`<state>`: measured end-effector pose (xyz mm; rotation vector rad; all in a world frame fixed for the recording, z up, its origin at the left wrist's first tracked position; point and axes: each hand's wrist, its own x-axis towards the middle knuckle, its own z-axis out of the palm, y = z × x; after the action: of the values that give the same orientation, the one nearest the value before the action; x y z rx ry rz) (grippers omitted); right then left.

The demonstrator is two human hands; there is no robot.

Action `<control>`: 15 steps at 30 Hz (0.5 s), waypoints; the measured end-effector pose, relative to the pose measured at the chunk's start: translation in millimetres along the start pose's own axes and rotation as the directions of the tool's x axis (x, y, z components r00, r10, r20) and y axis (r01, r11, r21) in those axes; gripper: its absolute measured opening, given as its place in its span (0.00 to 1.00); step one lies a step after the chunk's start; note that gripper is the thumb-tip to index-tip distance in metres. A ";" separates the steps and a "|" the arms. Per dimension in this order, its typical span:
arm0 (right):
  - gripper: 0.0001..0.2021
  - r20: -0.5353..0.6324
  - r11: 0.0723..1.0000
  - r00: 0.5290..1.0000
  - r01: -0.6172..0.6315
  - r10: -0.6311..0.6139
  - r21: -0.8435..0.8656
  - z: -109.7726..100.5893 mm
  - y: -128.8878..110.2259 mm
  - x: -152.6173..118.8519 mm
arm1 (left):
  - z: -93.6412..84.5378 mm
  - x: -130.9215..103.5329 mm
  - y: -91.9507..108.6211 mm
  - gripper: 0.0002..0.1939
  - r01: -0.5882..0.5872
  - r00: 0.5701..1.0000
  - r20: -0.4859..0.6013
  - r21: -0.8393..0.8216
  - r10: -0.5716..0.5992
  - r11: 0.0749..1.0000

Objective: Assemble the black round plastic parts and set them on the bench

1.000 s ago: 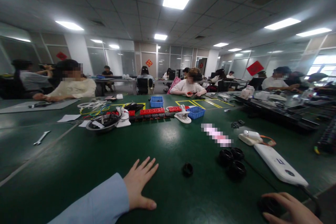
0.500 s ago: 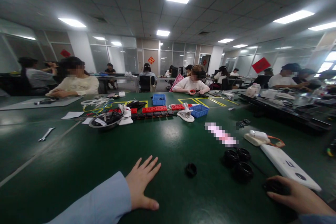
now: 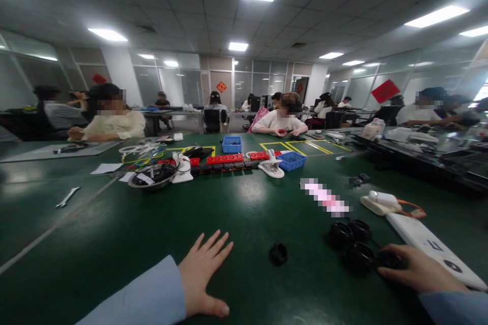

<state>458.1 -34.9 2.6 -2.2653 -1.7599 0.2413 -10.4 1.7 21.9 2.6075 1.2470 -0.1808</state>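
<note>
My left hand [image 3: 204, 277] lies flat on the green table [image 3: 244, 233], its fingers spread and nothing in it. To its right a single black ring-shaped part [image 3: 278, 253] rests on the tabletop. My right hand [image 3: 423, 269] has its fingers closed around another black round part [image 3: 392, 259], partly hidden by the hand. Beside that part, on its left, sits a cluster of similar black ring-shaped parts [image 3: 359, 256]. A long white device [image 3: 430, 246] with a dark round spot lies just behind my right hand.
A wrench [image 3: 68, 197] lies at left. Farther back are a metal bowl of cables [image 3: 150, 176], red power-strip-like parts [image 3: 224, 158], a white clamp-like piece [image 3: 271, 165] and blue baskets [image 3: 292, 161]. Co-workers sit across the table, one handling a red object. A black tray-like frame [image 3: 415, 165] stands at right.
My right hand has moved left with the black round part, up against the cluster of similar parts. My left hand stays spread on the table. The view has shifted slightly.
</note>
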 end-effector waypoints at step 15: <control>0.16 0.067 0.983 0.997 0.011 -0.023 0.182 6.5 1.6 10.1 | -2.2 1.5 -0.8 0.50 -0.015 1.000 0.018 -0.033 0.016 0.999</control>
<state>460.3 -24.8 -3.7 -2.1361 -1.7138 0.4620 -10.1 4.0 23.5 2.5811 1.2128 -0.1801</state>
